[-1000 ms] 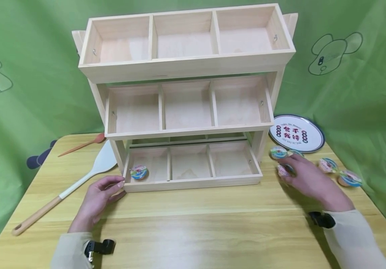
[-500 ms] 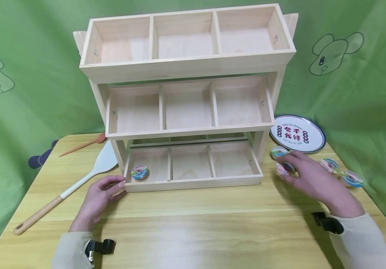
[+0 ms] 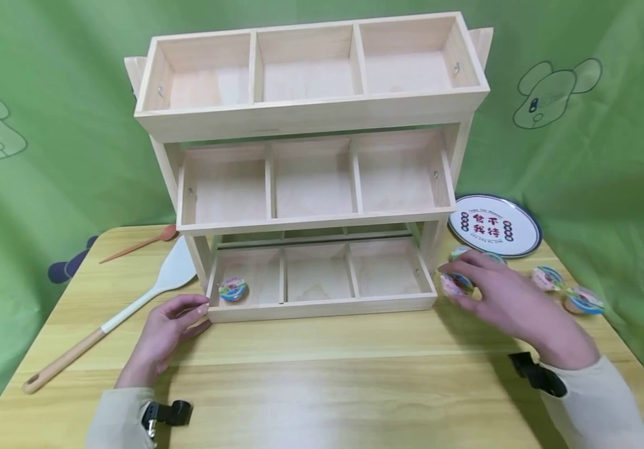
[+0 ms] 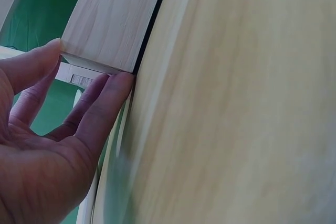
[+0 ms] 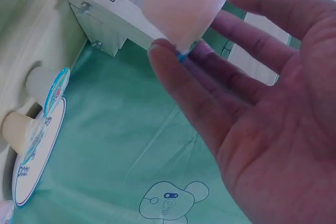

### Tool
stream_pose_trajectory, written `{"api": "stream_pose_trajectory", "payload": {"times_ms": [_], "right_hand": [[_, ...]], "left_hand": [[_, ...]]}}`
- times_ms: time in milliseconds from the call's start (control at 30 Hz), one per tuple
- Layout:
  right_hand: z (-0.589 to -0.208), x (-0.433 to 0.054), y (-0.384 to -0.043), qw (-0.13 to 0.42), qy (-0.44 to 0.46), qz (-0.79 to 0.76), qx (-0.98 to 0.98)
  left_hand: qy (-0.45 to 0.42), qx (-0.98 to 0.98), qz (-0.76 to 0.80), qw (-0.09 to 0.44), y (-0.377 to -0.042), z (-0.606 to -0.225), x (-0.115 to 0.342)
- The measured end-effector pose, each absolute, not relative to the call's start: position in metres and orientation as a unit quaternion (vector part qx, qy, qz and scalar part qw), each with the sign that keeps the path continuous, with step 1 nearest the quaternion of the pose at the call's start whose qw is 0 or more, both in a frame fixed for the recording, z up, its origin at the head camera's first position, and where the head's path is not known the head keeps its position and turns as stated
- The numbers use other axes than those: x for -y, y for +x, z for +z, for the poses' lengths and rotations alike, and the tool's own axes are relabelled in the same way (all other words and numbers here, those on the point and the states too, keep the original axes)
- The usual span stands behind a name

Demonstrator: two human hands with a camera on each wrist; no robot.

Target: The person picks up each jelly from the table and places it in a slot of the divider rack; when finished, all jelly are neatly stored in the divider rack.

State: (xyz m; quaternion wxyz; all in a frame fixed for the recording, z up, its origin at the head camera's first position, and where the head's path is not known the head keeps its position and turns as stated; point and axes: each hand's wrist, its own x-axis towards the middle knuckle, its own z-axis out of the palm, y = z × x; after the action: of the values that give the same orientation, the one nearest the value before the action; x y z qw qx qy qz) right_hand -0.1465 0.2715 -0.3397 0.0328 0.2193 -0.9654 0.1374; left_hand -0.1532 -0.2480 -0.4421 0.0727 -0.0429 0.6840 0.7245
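In the head view my left hand [image 3: 167, 333] is at the left front corner of the lowest tray of a pale wooden three-tier rack [image 3: 322, 307]. The left wrist view shows thumb and fingertips holding the end of that tray's board [image 4: 115, 24]. A small jelly cup [image 3: 233, 289] with a printed lid lies in the tray's left compartment. Off the tray's right end, my right hand [image 3: 504, 299] pinches another jelly cup [image 5: 181, 11] between thumb and fingers. Its peach-coloured body shows in the right wrist view, the lid turned away.
More jelly cups [image 3: 583, 300] lie on the table right of and behind my right hand. A round white plate [image 3: 493, 215] leans at the back right. On the left lie a white spatula [image 3: 176, 265] with a wooden handle and a small orange-red spoon [image 3: 167, 232].
My right hand has picked up a jelly cup and moved it a little left, towards the rack's right end. The left hand has stayed at the tray corner.
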Motion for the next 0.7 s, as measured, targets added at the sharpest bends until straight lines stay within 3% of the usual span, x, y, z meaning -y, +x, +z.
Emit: {"api": "stream_pose_trajectory", "payload": {"times_ms": [700], "right_hand": [[-0.343, -0.237, -0.160, -0.008, 0.258, 0.163, 0.952]], "left_hand": [[-0.040, -0.674, 0.734, 0.072, -0.155, -0.443, 0.250]]}}
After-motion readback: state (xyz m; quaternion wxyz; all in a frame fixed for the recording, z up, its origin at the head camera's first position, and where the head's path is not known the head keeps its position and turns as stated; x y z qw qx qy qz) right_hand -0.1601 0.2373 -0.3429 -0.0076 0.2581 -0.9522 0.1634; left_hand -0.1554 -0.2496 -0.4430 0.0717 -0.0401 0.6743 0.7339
